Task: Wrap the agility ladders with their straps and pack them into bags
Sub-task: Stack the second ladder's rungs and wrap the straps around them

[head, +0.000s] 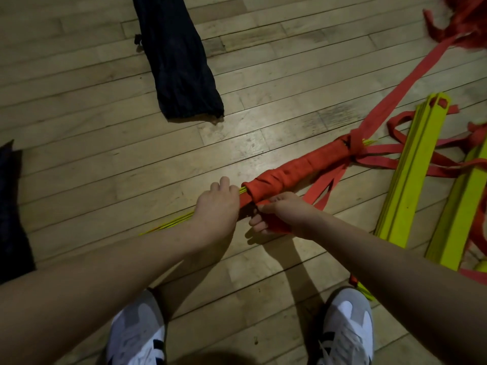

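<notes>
While the wrap is only part done, order matters, so take the floor [79, 106] from the left. At the far left edge lies a dark cloth [11, 206], likely a second bag, though too little shows to tell. Up top a dark bag [179, 61] lies flat, mouth toward the person, well apart from the work. Bare yellow rung ends [168, 224] stick out left of the hands. The left hand [217, 206] is curled round the bundle [297, 169] just where the red winding stops, holding the rungs together. The right hand [283, 214] pinches a fold of red strap [275, 224] beside it, fingers curled under. The bundle runs up and right from the hands, wrapped in red, to a knot-like crossing [354, 142] at its far end; loose loops [324, 191] trail from it. Further right lie unwrapped yellow ladders [411, 177], with a red tangle [463, 25] beyond.

To do this turn well, I judge the left hand should clamp hard so the rungs cannot fan, while the right draws the strap taut and lays each turn just overlapping the one before, working toward the bare ends. Slack now probably means a roll too fat for the bag.
</notes>
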A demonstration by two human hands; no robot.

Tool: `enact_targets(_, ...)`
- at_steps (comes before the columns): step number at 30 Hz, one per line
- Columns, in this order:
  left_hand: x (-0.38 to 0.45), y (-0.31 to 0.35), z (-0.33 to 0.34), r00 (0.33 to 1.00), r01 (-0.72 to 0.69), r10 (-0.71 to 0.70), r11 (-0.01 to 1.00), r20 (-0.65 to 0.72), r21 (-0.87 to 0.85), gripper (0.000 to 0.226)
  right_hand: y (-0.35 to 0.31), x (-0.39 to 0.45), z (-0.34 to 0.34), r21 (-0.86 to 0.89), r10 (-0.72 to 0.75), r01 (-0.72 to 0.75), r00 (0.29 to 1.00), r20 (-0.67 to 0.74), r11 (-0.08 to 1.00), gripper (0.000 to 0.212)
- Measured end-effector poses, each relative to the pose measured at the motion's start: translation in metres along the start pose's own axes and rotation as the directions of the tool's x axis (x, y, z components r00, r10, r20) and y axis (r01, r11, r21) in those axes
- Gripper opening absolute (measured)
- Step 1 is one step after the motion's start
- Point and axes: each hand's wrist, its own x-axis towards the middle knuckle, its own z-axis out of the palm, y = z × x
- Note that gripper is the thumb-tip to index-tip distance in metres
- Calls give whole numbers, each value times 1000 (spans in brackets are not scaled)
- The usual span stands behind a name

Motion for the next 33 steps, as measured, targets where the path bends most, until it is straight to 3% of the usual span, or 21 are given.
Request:
enact_targets(3, 12, -3, -4, 998, 31, -32, 999, 61, 23, 36, 2, -1, -2, -21, -2, 2, 1000, -7, 1000, 12)
enact_targets(13, 52, -28, -17, 987, 156, -158, 972, -1, 175, 37, -22, 1, -4, 8, -4, 4, 1000, 13, 1000, 13)
enact_targets(19, 38, -43, 9, 997, 21, 6, 944, -81, 329, 42, -21, 6, -1, 46, -21, 21, 1000, -17, 999, 12)
enact_targets(22, 20, -41, 29, 989, -78, 110, 959, -103, 273, 58, -18, 9, 0, 12, -6, 6, 999, -52, 1000, 17)
enact_targets(25, 12, -38, 27, 973, -127, 157, 976, -167, 177, 52, -14, 9, 1, -39, 0, -2, 998, -57, 999, 18)
enact_targets(27, 14, -34, 17, 987, -99, 109, 991, -119, 84, 51, -12, 8, 1, -32, -15, 13, 998, -55, 999, 15)
enact_targets(30, 20, -28, 9, 998, 65, -66, 993, -13, -94, 66, -11, 4, 0, -16, -48, 47, 996, -75, 999, 16)
enact_targets(33, 25, -27, 0, 993, 120, -120, 986, 6, -114, 66, -10, 0, 3, -17, -82, 81, 991, -103, 997, 21)
